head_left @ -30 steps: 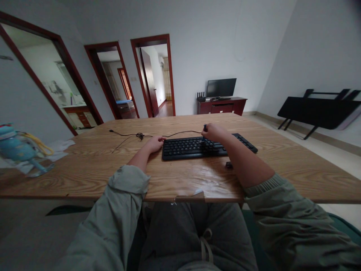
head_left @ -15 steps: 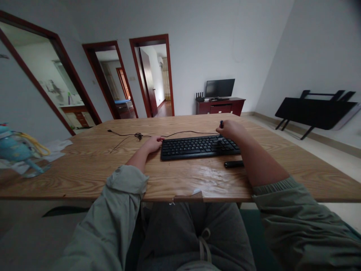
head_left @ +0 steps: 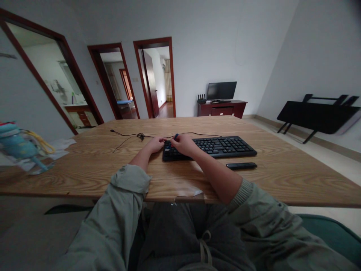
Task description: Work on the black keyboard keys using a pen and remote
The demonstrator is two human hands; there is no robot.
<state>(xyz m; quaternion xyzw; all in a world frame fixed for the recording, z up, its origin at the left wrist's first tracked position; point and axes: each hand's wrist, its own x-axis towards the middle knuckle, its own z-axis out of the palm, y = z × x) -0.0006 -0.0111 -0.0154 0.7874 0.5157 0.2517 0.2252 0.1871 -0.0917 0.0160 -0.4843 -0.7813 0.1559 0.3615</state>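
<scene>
A black keyboard lies flat on the wooden table. At its back left corner, my left hand grips the edge with bent fingers. My right hand is over the left end of the keys, its fingers closed around a small brush-like tool with a dark blue top. A pale grey patch shows at the keys below those fingers; whether it is the tool's lower end is unclear. The right hand hides part of the keys.
A slim black bar-shaped object lies in front of the keyboard's right half. A thin black cable runs behind it. At the table's left stands a light blue container with a yellow strap, beside crumpled white sheets.
My right hand has moved left with the tool, from the keyboard's right part to its left end. My left hand stays at the left corner. The view has shifted slightly.
</scene>
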